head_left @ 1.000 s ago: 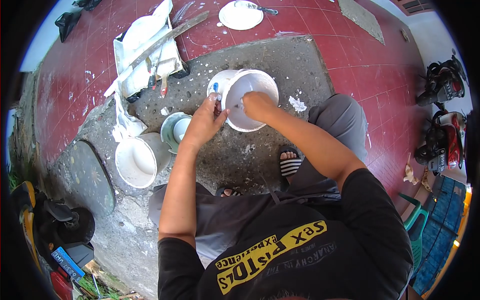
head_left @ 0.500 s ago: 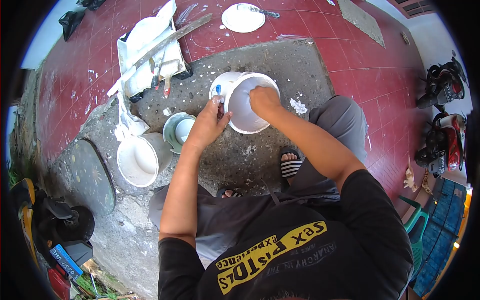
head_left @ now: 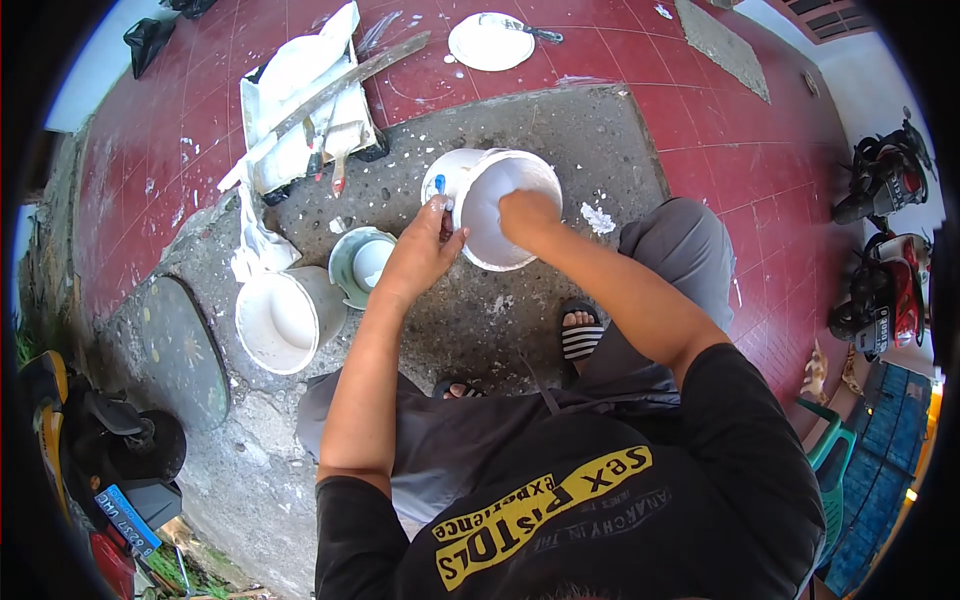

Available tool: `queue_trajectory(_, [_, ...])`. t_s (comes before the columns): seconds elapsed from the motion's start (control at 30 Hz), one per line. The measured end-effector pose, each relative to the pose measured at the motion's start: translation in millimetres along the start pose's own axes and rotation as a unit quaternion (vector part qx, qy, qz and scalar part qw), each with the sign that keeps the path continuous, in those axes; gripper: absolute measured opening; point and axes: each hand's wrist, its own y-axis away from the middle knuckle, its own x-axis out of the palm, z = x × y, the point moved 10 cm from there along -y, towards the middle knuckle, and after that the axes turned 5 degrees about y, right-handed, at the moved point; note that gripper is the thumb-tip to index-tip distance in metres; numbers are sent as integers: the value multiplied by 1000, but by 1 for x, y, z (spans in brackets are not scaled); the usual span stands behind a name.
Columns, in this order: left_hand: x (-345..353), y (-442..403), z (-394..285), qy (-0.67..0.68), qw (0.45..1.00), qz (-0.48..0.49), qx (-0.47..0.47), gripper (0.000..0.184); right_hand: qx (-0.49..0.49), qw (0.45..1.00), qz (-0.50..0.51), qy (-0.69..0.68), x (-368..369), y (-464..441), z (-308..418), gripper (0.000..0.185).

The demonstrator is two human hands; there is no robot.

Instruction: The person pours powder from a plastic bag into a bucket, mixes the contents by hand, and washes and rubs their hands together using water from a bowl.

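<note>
White bucket (head_left: 485, 212): left hand (head_left: 425, 250) gripping rim (head_left: 556, 183), right hand (head_left: 528, 217) curled inside, grip hidden; concrete (head_left: 585, 130) beyond, to red tiles' (head_left: 715, 165) edge.

1. Rough concrete slab (head_left: 560, 120) under left hand (head_left: 425, 245) and right hand (head_left: 528, 220); red tiles (head_left: 610, 52) beyond.
2. White bucket (head_left: 515, 170) at the hands, right one inside its mouth.
3. Left of left hand: green-grey pot (head_left: 347, 262), second bucket (head_left: 272, 328), white cloth (head_left: 262, 248).
4. Beyond left hand: tray (head_left: 350, 112) over slab edge.
5. Just beside right hand: white clump (head_left: 597, 220).
6. Tiles, well beyond: white disc (head_left: 482, 54).
</note>
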Motion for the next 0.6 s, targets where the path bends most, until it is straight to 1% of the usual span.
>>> queue_trajectory(0.03, [0,0,0,0,1000,0,1,37,-20,998,51,-6,14,3,9,20])
queue_trajectory(0.07, [0,0,0,0,1000,-1,-1,37,-19,998,52,-6,17,2,11,20])
queue_trajectory(0.13, [1,1,2,1,1000,0,-4,37,-71,996,31,-50,12,4,27,21])
queue_trajectory(0.17, [2,0,3,-5,1000,7,-1,37,-71,996,32,-51,11,5,26,21])
queue_trajectory(0.23, [5,0,4,-10,1000,13,3,37,-48,992,-27,-109,-6,2,19,21])
queue_trajectory(0.27, [4,1,4,-2,1000,5,8,37,-48,992,-28,-109,-3,1,16,21])
queue_trajectory(0.33, [1,0,1,6,1000,-3,13,38,-62,997,13,-42,12,-1,15,18])
queue_trajectory(0.37, [1,0,1,4,1000,-2,8,38,-62,997,13,-42,15,-3,11,18])
queue_trajectory(0.43, [0,1,2,4,1000,-2,1,39,-22,999,-9,22,3,-1,0,17])
queue_trajectory(0.47, [0,0,2,-4,1000,1,-1,39,-24,999,-7,23,-1,-2,-1,17])
queue_trajectory(0.53, [1,0,4,-12,1000,5,-5,39,4,994,-84,67,-21,-8,-12,17])
queue_trajectory(0.57, [2,0,4,-2,1000,4,-2,38,5,989,-134,65,-28,-10,-14,18])
queue_trajectory(0.6, [1,0,3,9,1000,3,2,38,4,989,-133,65,-30,-9,-13,18])
